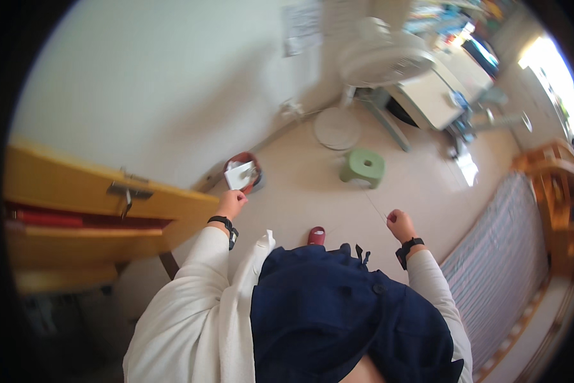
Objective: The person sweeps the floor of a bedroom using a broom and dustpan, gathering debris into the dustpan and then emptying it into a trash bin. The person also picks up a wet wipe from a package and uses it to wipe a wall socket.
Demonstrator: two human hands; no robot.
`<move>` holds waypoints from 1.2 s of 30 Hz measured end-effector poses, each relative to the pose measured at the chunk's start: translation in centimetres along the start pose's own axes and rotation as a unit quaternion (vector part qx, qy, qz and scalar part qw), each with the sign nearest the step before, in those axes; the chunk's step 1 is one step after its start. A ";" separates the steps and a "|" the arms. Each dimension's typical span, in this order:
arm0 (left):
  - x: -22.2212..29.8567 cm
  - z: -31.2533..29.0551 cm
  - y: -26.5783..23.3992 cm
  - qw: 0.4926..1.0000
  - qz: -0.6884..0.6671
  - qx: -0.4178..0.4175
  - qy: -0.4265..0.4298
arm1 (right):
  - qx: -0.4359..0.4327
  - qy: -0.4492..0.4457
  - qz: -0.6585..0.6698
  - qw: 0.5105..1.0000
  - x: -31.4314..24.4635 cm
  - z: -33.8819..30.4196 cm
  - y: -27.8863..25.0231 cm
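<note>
Head camera view, looking down past the wearer's body: two bare hands reach forward over a pale, glossy tiled floor [287, 207] in a room. The wearer has long off-white sleeves [200, 271] and a navy-blue garment [338, 306] with a dark button, and a black band circles each wrist.

The left hand [232, 203] is at centre left, its fingers curled and drawn together; whether something small is pinched in them, I cannot tell. Just beyond it in the picture stands a round waste bin [260, 181] with a reddish-brown rim and a darker side, close to the wall. A flat white piece [237, 177] lies in its mouth, with something reddish beside it. I cannot tell whether the hand touches the bin.

The right hand [400, 225] is well apart from the left, over the floor, its fingers folded in toward the thumb; I cannot tell if they hold anything thin. The nearest piece of furniture ahead of it is a low, pale-green stool [363, 167] with a hole in its top.

One dark-red slipper [316, 236] shows between the hands. Farther off are a white standing fan [389, 60] and a white desk [430, 96]. A yellow wooden cabinet [191, 201] with a metal latch fills the left; a striped mattress [497, 268] lies at right.
</note>
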State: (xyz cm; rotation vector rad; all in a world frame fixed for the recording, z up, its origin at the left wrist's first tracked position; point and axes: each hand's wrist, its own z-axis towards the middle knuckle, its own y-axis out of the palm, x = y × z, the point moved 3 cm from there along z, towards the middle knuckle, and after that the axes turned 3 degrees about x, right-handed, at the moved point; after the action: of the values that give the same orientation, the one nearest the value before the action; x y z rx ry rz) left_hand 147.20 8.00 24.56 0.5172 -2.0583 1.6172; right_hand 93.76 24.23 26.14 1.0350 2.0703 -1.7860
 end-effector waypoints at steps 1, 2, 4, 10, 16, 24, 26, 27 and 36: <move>-1.9 -1.1 -0.9 0.998 -0.027 0.004 -0.054 | -0.022 -0.041 -0.005 0.999 -2.6 2.8 0.8; -3.2 -2.9 -1.0 0.997 -0.035 0.031 -0.060 | -0.043 -0.077 -0.015 0.996 -4.5 5.2 1.9; -6.0 -6.9 -2.4 0.990 -0.063 0.062 -0.110 | -0.110 -0.147 -0.005 0.983 -10.2 8.8 4.2; -10.3 -23.4 -1.5 0.928 -0.089 0.162 -0.324 | -0.248 -0.298 -0.046 0.921 -23.6 14.9 12.7; -6.7 -36.4 2.4 0.809 -0.166 0.266 -0.497 | -0.313 -0.444 -0.066 0.837 -33.9 18.5 21.1; 3.5 -44.4 11.2 0.707 -0.163 0.334 -0.602 | -0.259 -0.543 -0.176 0.779 -44.5 19.9 29.9; 5.8 -45.4 14.0 0.661 -0.203 0.339 -0.638 | -0.242 -0.565 -0.194 0.764 -45.0 19.7 30.5; 6.9 -45.6 15.1 0.663 -0.180 0.342 -0.642 | -0.227 -0.572 -0.192 0.765 -45.1 19.5 30.7; 14.4 -48.7 19.6 0.539 -0.133 0.417 -0.719 | -0.361 -0.648 -0.271 0.613 -43.1 14.7 34.7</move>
State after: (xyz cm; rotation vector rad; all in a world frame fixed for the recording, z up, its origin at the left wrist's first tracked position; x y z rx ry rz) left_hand 130.72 59.87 26.77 3.1705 -1.3249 2.0346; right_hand 142.91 -4.65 20.64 -0.9924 1.6447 -0.9152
